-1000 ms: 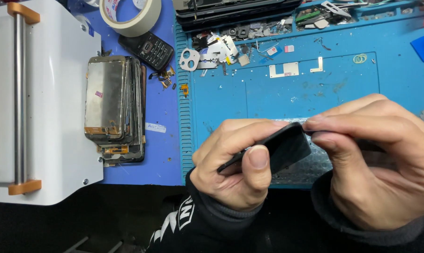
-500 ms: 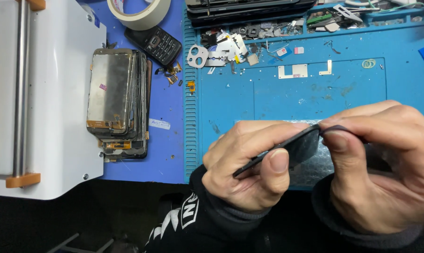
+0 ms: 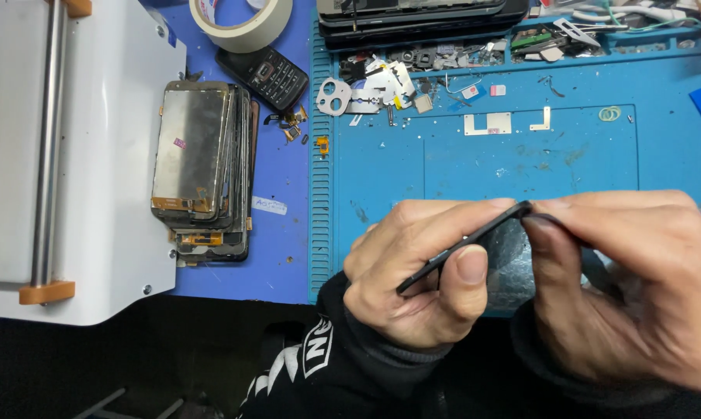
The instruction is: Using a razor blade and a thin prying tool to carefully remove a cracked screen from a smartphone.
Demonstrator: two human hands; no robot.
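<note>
While left hand (image 3: 420, 279) and right hand (image 3: 637, 287) pinch thin black panel (image 3: 463, 247), white label (image 3: 270, 205) beside blue mat (image 3: 482, 155)

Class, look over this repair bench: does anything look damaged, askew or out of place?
Yes. The stack of phone screens at left is worn and unevenly piled, edges fanned out. Small metal parts lie scattered loose on the blue mat. The dark phone both hands grip shows no clear damage.

a machine (image 3: 63, 155) stood at the far left of the surface (image 3: 288, 256), with a stack of phone screens (image 3: 203, 167) just to its right. behind the stack lay a roll of tape (image 3: 246, 19) and a keypad phone (image 3: 271, 76), and right of them a work mat (image 3: 521, 147) carried loose small parts (image 3: 381, 81) along its far edge. both hands, left hand (image 3: 424, 283) and right hand (image 3: 637, 287), met over the mat's near edge, pinching a thin panel (image 3: 463, 247) between them.
</note>
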